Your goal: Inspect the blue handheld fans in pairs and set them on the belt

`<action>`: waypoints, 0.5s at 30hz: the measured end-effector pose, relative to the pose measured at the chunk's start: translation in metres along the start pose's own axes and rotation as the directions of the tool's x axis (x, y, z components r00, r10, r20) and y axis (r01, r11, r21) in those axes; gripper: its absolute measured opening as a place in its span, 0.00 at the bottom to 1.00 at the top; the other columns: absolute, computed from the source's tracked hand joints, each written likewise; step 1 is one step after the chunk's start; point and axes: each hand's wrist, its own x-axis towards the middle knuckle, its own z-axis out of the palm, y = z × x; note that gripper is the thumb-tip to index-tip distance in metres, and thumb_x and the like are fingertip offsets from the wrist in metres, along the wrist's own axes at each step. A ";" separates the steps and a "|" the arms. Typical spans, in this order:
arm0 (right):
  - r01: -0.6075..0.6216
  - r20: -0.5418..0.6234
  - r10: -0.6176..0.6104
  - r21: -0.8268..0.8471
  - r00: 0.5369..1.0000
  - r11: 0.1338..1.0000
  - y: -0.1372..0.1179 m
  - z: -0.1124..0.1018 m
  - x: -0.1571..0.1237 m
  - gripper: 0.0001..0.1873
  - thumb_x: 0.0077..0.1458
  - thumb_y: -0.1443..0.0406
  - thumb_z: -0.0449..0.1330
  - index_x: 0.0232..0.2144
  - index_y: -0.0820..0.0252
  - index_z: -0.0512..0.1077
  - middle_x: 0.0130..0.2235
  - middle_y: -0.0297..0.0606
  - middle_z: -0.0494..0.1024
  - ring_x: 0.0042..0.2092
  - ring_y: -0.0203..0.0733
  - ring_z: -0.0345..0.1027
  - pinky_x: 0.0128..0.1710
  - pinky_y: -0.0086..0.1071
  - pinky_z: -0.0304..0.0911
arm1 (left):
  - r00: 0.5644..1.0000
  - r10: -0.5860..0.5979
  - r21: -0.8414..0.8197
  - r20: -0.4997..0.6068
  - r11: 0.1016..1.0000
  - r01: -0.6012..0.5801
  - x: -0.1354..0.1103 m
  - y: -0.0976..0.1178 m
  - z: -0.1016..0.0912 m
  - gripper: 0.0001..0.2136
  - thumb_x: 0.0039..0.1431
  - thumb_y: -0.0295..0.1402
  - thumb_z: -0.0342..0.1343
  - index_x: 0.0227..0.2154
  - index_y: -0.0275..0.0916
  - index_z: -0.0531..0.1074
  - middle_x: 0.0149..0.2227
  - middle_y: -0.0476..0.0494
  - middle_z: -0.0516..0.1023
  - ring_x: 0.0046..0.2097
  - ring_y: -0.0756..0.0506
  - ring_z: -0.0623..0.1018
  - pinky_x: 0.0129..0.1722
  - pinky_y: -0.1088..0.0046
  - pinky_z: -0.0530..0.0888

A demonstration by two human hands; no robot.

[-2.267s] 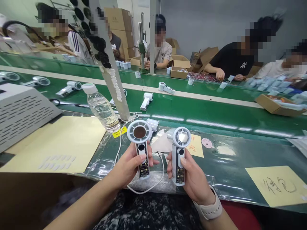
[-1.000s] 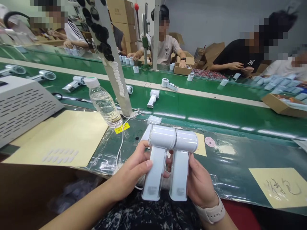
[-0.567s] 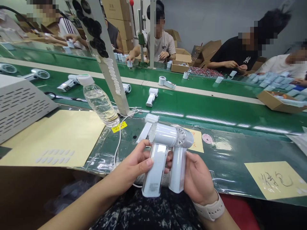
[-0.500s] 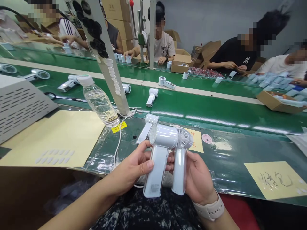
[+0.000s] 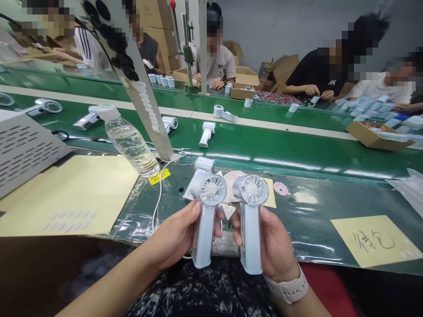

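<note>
I hold two white handheld fans upright over my lap, side by side. My left hand [image 5: 175, 235] is wrapped round the handle of the left fan [image 5: 206, 211]. My right hand [image 5: 276, 246] grips the handle of the right fan [image 5: 251, 215]. Both round heads show their white blades toward me. A third white fan [image 5: 202, 166] lies on the plastic-covered bench just behind them, with a white cable [image 5: 158, 198] running past it.
A water bottle [image 5: 127, 141] leans at the left beside a slanted strip of black and white pads [image 5: 139, 88]. Yellow paper [image 5: 66, 193] and a grey vented box [image 5: 26, 149] lie left. Fans ride the green conveyor [image 5: 297, 149]. Several people work across it.
Both fans have been turned in my hands from showing their sides and backs to facing their blade fronts at me. The head camera shifted slightly right.
</note>
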 end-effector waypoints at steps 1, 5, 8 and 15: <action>0.006 -0.020 -0.006 -0.006 1.000 1.000 0.000 -0.002 0.000 0.15 0.53 0.53 0.64 0.31 0.60 0.77 0.28 0.38 0.77 0.27 0.39 0.68 0.26 0.30 0.67 | 1.000 0.009 -0.011 0.010 1.000 -0.009 0.000 0.001 0.000 0.15 0.61 0.44 0.56 0.41 0.37 0.75 0.34 0.39 0.79 0.35 0.43 0.77 0.32 0.70 0.73; 0.052 -0.102 -0.051 0.007 0.993 0.999 -0.001 -0.004 0.001 0.13 0.53 0.54 0.65 0.37 0.55 0.78 0.34 0.38 0.80 0.35 0.46 0.73 0.38 0.39 0.72 | 0.998 0.044 -0.056 0.034 0.998 -0.042 -0.001 0.004 -0.003 0.14 0.60 0.35 0.57 0.48 0.40 0.73 0.44 0.37 0.81 0.43 0.39 0.80 0.41 0.63 0.76; 0.055 -0.111 -0.055 -0.006 0.992 0.998 -0.001 -0.003 0.003 0.14 0.57 0.56 0.62 0.45 0.51 0.74 0.36 0.37 0.82 0.37 0.46 0.74 0.40 0.40 0.72 | 0.999 0.043 -0.010 0.013 0.999 -0.043 -0.002 0.005 -0.005 0.18 0.59 0.36 0.59 0.52 0.40 0.70 0.46 0.36 0.81 0.45 0.38 0.80 0.44 0.61 0.76; -0.019 -0.132 0.012 -0.054 0.991 0.998 0.001 -0.002 0.007 0.15 0.59 0.56 0.58 0.45 0.57 0.74 0.36 0.44 0.83 0.33 0.45 0.75 0.32 0.36 0.71 | 0.996 0.085 0.140 0.032 0.986 -0.089 0.002 0.002 -0.004 0.20 0.54 0.41 0.65 0.48 0.42 0.69 0.47 0.37 0.81 0.45 0.37 0.82 0.44 0.59 0.76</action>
